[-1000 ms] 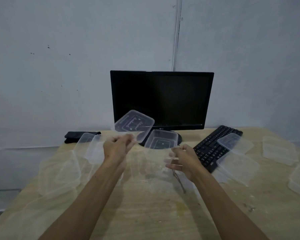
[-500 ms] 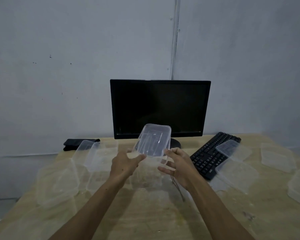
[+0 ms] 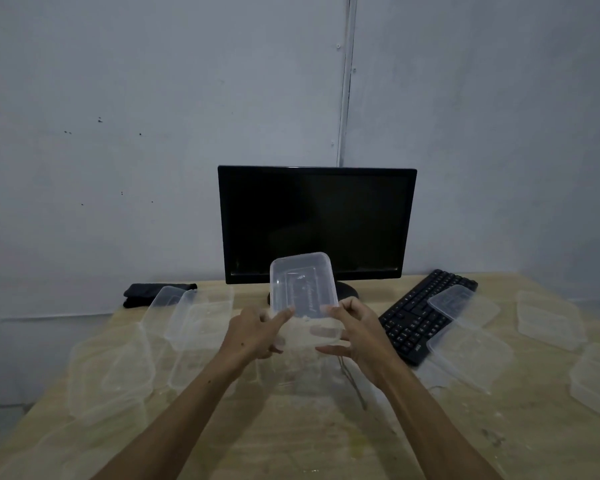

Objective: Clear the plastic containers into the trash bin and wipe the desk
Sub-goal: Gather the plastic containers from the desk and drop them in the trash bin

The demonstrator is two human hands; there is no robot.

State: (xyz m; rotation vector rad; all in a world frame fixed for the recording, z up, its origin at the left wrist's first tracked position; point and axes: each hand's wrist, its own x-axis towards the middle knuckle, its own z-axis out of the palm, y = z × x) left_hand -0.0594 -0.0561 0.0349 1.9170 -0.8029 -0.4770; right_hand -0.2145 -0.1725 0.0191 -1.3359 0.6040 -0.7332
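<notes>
Container (image 3: 302,285) tipped upright since before | left hand (image 3: 257,332), right hand (image 3: 355,329) fingers pinching it

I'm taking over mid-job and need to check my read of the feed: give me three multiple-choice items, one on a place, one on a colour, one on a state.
1. Where does the keyboard lie?
A. Right of the monitor
B. Left of the monitor
C. On the floor

2. What colour is the folded cloth at the desk's back left?
A. White
B. Black
C. Red

3. What holds the raised clear container?
A. Nothing
B. Left hand only
C. Both hands

Answers: 1 A, it sits right of the stand. 2 B, it looks black. 3 C, the left hand and the right hand grip its near end.
</notes>
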